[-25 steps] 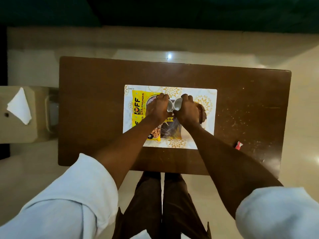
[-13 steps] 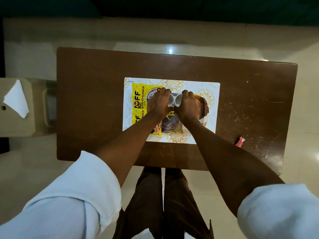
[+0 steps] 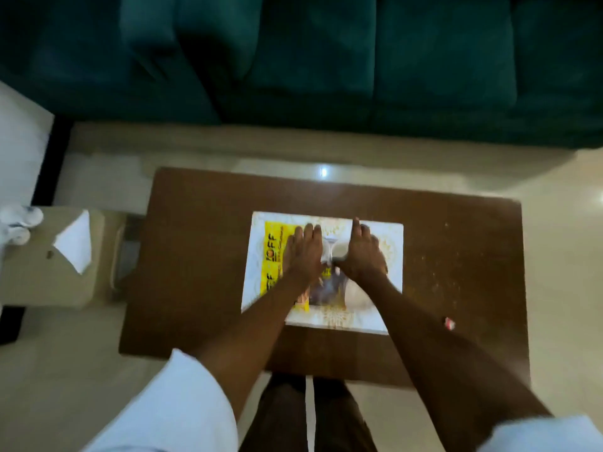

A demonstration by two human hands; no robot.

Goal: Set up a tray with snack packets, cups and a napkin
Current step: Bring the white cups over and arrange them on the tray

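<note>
Setting down: two white cups (image 3: 336,251) stand side by side at the tray's centre, between the hands.
Tray: the patterned tray (image 3: 390,256) rests mid-counter (image 3: 195,249), its long axis running 9 to 3 o'clock.
Packets: a yellow snack packet (image 3: 274,252) lies toward 9 o'clock; a darker packet (image 3: 328,290) at 6 o'clock of the cups.
Left grip: left hand (image 3: 305,256) spread flat, fingers loose, beside the left cup; holding nothing firmly, as far as blur allows.
Right grip: right hand (image 3: 362,256) likewise opened, thumb touching the right cup.
Key relation: the napkin (image 3: 75,246) lies on a side stand (image 3: 49,282), well apart at 9 o'clock; the left hand is nearer.
</note>
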